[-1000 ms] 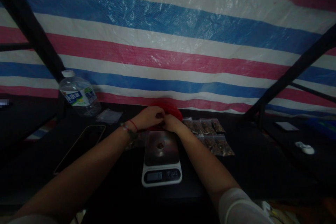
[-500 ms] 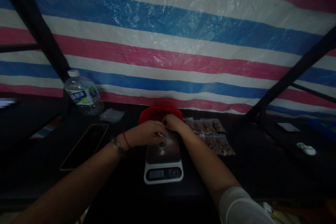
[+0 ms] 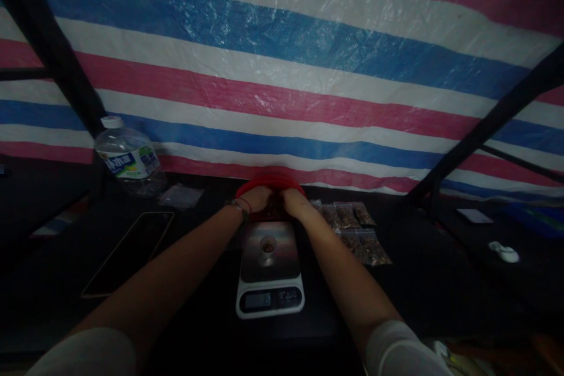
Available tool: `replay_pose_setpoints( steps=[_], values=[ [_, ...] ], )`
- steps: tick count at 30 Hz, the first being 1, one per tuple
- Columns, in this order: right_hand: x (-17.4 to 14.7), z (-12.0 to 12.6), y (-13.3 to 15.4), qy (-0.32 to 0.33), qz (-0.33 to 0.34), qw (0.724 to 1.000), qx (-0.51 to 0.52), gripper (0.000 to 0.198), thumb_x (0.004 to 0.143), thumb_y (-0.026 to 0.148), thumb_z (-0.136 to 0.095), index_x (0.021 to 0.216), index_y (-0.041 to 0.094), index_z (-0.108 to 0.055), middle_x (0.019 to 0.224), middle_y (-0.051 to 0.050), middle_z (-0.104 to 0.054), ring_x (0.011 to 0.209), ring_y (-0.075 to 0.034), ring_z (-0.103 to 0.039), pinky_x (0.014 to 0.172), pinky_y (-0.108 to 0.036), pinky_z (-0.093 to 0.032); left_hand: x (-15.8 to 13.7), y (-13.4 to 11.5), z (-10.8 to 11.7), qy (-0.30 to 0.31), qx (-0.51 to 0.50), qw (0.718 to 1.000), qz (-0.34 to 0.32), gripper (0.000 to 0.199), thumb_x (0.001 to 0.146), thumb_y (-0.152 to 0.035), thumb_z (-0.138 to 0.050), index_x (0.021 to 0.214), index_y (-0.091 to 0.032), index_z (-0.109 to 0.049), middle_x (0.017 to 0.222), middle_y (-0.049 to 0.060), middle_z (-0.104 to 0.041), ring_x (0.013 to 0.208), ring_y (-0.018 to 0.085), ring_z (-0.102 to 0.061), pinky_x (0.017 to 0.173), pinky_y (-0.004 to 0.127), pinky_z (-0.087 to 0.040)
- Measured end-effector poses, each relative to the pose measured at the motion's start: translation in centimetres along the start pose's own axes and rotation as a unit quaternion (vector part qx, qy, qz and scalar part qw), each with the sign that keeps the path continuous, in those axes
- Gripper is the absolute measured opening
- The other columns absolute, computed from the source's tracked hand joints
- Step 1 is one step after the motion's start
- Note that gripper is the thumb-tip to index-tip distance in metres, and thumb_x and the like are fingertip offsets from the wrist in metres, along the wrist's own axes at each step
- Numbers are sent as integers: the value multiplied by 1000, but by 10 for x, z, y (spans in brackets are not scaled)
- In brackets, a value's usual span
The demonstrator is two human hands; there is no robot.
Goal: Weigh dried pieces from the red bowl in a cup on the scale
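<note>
The scale runs lengthwise away, display nearest; left hand and right hand in red bowl, grip indiscernible.

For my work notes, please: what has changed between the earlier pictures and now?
The left hand moved from the small clear cup forward into the round red bowl, near the right hand. The cup stayed on the white rectangular digital scale; the filled clear plastic bags stayed too.
</note>
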State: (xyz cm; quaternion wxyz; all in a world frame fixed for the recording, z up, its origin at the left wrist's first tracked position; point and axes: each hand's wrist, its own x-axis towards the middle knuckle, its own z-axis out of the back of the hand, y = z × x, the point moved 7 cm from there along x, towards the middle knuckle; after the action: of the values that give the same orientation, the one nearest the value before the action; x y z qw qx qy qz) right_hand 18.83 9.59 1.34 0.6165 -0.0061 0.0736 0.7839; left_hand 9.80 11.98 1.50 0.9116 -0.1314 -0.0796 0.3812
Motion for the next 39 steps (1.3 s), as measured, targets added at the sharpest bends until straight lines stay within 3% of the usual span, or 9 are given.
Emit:
replay_pose_setpoints(
  steps=[6,12,19,25,31,35,39],
  values=[
    [2,-8,-11,32,-29,999,-13,33,85,8,-51,112,6,-69,114,-20,-70,111,-26,-64,92,-28,-46,9,17,-9,23,-30,998,40,26,81,-16,-51,93,-16,-74,94,10,-74,84,18,-67,78,25,-48],
    [2,-9,-14,50,-47,998,-12,30,84,12,-56,109,6,-72,110,-21,-71,105,-26,-66,86,-27,-47,2,17,-6,41,-58,997,20,25,81,-22,-51,88,-17,-75,87,6,-74,76,16,-65,70,23,-45],
    [-3,-10,-6,62,-12,997,36,30,77,33,-69,100,16,-75,94,-10,-75,85,-20,-69,65,-21,-46,-3,8,-8,85,-85,993,-14,24,78,-35,-58,83,-18,-76,81,4,-73,68,14,-61,65,22,-43],
    [-2,-12,10,1,38,995,91,24,75,24,-69,98,17,-74,95,-8,-75,84,-17,-69,65,-21,-43,-1,14,-13,78,-71,994,0,21,77,-27,-58,81,-15,-75,73,3,-71,65,13,-59,63,22,-41],
    [-2,-10,15,-5,57,995,86,23,79,13,-60,96,17,-75,96,-7,-76,87,-17,-69,70,-21,-43,-10,11,0,73,-77,994,-5,22,76,-24,-58,86,-18,-76,83,3,-74,73,14,-63,67,21,-42],
    [-2,-12,15,4,63,995,78,23,80,19,-63,99,17,-75,98,-9,-75,86,-17,-68,69,-21,-44,-19,1,-6,120,-77,989,-30,21,77,-29,-60,88,-20,-77,83,2,-74,74,14,-64,66,21,-42],
    [-1,-14,18,9,76,994,74,23,81,18,-62,99,16,-76,98,-8,-76,88,-17,-68,70,-21,-44,-21,2,-10,105,-51,993,-11,23,77,-35,-65,89,-20,-77,87,4,-75,76,15,-65,65,22,-42]
  ],
)
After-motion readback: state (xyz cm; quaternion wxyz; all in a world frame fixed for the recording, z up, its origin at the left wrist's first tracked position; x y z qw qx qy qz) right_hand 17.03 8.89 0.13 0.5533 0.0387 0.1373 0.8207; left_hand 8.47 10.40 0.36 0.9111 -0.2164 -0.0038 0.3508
